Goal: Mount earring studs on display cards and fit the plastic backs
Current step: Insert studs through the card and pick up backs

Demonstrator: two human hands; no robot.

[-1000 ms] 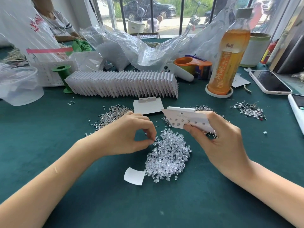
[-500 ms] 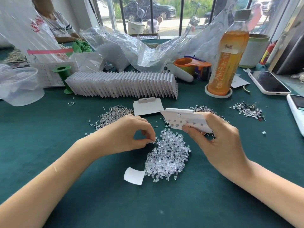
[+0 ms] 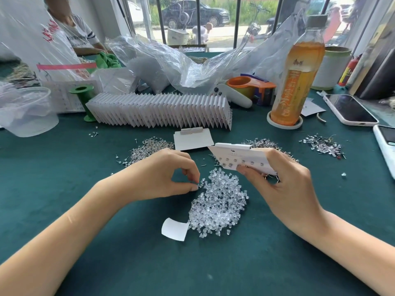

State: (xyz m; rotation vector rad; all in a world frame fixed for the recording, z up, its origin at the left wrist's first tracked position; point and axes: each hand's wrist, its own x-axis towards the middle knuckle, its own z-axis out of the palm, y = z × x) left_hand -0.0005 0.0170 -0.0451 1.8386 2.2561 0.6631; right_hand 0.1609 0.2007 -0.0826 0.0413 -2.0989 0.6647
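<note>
My right hand point(image 3: 280, 186) grips a white display card point(image 3: 241, 158) with a row of studs in it, tilted above the table. My left hand point(image 3: 162, 174) pinches at the left edge of a heap of clear plastic backs point(image 3: 218, 204), thumb and forefinger closed on a small back. Loose earring studs lie in piles to the left point(image 3: 147, 149), behind the card point(image 3: 265, 144) and at the right point(image 3: 322, 144). A blank card point(image 3: 192, 138) lies flat behind my hands. A long fanned row of finished cards point(image 3: 162, 113) stands further back.
An orange drink bottle point(image 3: 297, 77) stands on a coaster at the right, with two phones point(image 3: 350, 110) beyond it. A tape dispenser point(image 3: 252, 86), plastic bags point(image 3: 171, 65), a green spool point(image 3: 82, 97) and a clear tub point(image 3: 27, 112) crowd the back. A paper scrap point(image 3: 174, 228) lies near the backs.
My left hand's fingertips have dropped slightly onto the edge of the heap of backs. The card in my right hand has barely shifted.
</note>
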